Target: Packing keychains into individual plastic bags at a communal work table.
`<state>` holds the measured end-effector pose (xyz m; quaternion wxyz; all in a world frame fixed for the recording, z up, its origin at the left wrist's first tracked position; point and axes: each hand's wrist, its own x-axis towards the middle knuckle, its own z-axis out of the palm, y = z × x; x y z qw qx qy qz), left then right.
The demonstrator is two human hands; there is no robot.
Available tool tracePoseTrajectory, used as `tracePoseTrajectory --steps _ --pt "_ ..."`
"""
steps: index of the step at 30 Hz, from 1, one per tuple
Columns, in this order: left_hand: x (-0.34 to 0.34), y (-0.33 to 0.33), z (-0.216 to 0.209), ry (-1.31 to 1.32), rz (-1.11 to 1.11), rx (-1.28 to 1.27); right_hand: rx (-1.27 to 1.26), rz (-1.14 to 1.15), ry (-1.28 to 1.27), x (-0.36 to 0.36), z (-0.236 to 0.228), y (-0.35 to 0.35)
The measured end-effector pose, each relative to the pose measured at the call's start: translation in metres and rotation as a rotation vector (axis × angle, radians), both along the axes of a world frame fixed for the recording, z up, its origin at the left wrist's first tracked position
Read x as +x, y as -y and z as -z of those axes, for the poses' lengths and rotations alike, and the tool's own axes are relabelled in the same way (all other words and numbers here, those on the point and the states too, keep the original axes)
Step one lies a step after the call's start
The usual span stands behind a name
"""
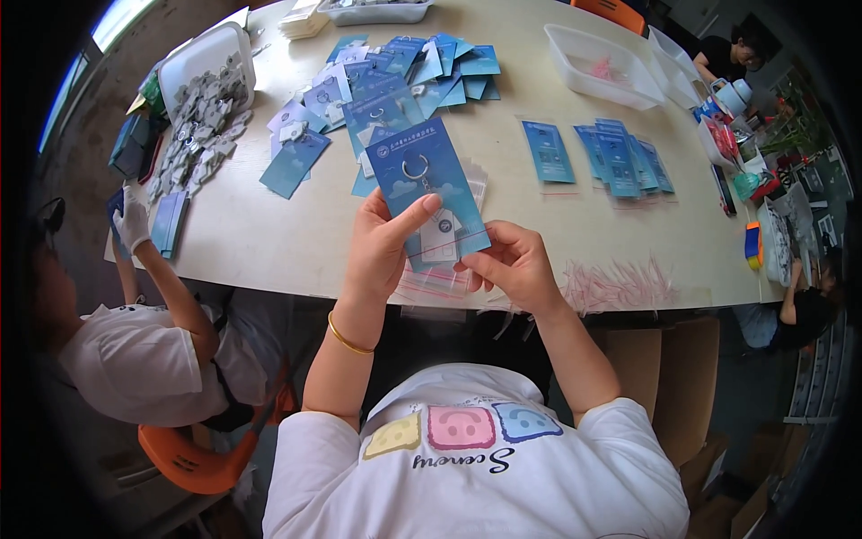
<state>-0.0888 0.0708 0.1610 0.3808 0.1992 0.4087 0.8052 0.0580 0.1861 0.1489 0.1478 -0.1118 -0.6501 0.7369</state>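
Note:
Both of my hands hold one blue card with a metal key ring and a white tag on it, raised above the near table edge. My left hand pinches the card's lower left side, thumb across its face. My right hand grips the lower right corner, where a clear plastic sleeve with a red strip wraps the card's lower part. A small stack of clear sleeves lies on the table just under my hands.
More blue cards lie in a heap at the far middle and in a row to the right. A pile of grey tags spills from a white bin at left. Peeled strips lie right of my hands. A seated person in white works at left; another person sits at the far right.

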Motion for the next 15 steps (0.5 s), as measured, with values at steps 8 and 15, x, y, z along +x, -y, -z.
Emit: tracePoseTrajectory --steps 8,15 --pt "0.005 -0.001 0.024 -0.003 0.063 -0.084 -0.295 0.242 -0.136 -0.007 0.001 -0.016" --pt "-0.001 -0.015 0.035 -0.203 0.347 -0.264 0.046 0.216 0.098 -0.009 -0.005 -0.049"
